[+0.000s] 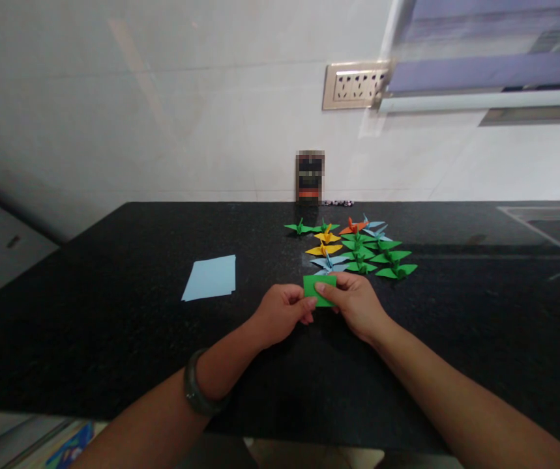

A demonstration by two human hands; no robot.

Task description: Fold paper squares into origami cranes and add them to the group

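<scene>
A small green square of folded paper (327,291) is held up between my two hands, above the dark countertop. My left hand (287,311) pinches its lower left corner, thumb in front. On the other side, my right hand (359,301) grips the right part, its thumb lying across the face of the paper. Just beyond stand several folded paper cranes: green ones (397,270), yellow ones (324,249), light blue ones (329,262) and an orange one (355,226). The paper partly covers the nearest blue crane.
A stack of light blue paper sheets (210,279) lies to the left on the black countertop (128,326). Against the wall stands a blurred dark upright object (309,179), beside a small beaded strip (339,202). A socket panel (356,85) is on the wall.
</scene>
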